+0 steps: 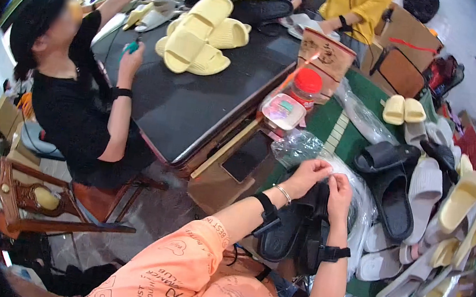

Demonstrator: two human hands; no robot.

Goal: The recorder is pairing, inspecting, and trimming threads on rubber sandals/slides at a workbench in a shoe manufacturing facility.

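Pinching clear plastic bag (361, 205) around black slippers (293, 228): both hands (323, 184).

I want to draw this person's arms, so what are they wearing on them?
Short peach-orange sleeves with dark doodles and lettering. The left hand has a thin silver bracelet and a black wrist strap. The right hand has a black strap too.

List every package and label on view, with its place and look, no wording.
Clear plastic bag: under both hands, around the black slippers, crinkled.
Red-lidded jar: table edge, round, orange-red.
Lidded plastic box: beside the jar, rounded, clear, pink and green inside.
Brown paper bag: behind the jar, dark print.
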